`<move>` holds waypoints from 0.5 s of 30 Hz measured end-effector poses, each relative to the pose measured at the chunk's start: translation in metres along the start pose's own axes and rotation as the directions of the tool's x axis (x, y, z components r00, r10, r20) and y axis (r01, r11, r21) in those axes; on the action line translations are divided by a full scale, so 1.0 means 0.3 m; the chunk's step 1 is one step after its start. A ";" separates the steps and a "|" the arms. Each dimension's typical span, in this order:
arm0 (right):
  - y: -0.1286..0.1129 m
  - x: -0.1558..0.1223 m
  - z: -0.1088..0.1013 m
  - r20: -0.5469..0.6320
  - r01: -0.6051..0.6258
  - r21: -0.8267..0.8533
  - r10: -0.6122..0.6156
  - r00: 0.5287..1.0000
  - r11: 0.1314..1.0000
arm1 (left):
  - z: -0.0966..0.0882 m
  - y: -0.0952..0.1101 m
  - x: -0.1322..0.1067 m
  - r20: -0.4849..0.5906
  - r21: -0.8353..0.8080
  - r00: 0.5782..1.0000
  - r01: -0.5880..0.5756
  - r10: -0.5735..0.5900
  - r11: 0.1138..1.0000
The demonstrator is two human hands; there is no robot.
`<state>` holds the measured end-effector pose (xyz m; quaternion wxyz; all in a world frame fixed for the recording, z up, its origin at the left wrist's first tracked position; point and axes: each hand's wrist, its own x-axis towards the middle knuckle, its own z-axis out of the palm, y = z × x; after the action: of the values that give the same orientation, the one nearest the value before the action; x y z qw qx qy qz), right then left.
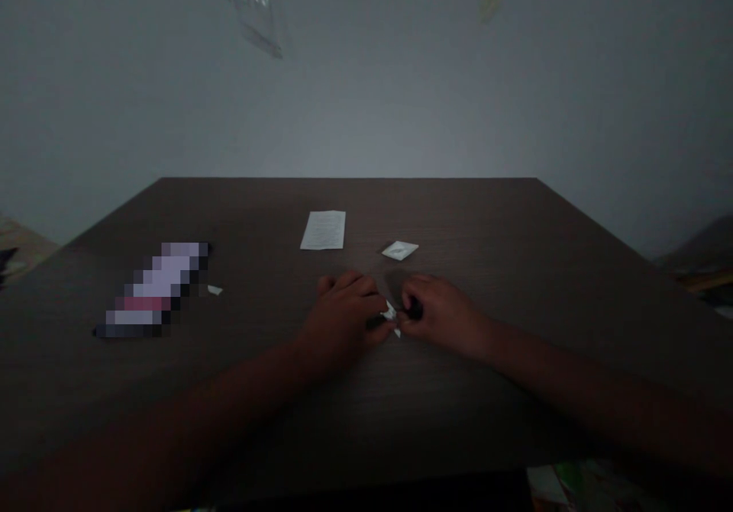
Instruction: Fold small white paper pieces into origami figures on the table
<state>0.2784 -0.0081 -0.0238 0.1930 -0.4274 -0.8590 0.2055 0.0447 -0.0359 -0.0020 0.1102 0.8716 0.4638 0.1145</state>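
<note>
Low over the dark wooden table [355, 436], my left hand [347, 317] and my right hand [438, 310] meet at a small folded piece of white paper [390, 313]. The left thumb and fingers are closed on its left side. From the right, the right thumb and fingertips pinch its other edge. The fingers cover much of the paper, so its full shape is hidden. Just beyond my hands lies a diamond-shaped folded white paper [400, 250]. Further left is a flat sheet of printed paper [324, 230].
A phone [154, 287] with a blurred-out screen lies at the left, beside a small white paper scrap [214, 290]. The table's far edge meets a pale wall [366, 100], where a clear plastic bag [255, 4] hangs. Assorted items show below the table's front edge at the right.
</note>
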 end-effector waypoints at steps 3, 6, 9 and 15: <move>0.019 0.002 -0.006 -0.022 0.018 0.001 -0.018 1.000 1.000 | 0.003 -0.005 -0.001 -0.016 0.000 1.000 -0.006 0.006 1.000; 0.037 0.002 -0.018 0.014 0.067 0.045 -0.068 0.998 0.997 | 0.009 -0.006 -0.005 -0.032 -0.015 0.999 -0.007 0.006 1.000; 0.040 -0.001 -0.027 0.044 0.085 0.071 -0.089 0.995 0.994 | 0.016 -0.004 -0.008 -0.060 -0.026 0.998 -0.009 0.008 1.000; 0.033 -0.003 -0.019 0.084 0.130 0.127 -0.141 0.986 0.983 | 0.039 -0.027 0.000 -0.086 -0.038 0.996 -0.020 0.017 0.999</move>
<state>0.2881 -0.0024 -0.0244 0.1919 -0.3455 -0.8801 0.2631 0.0417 -0.0325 -0.0155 0.1061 0.8677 0.4578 0.1620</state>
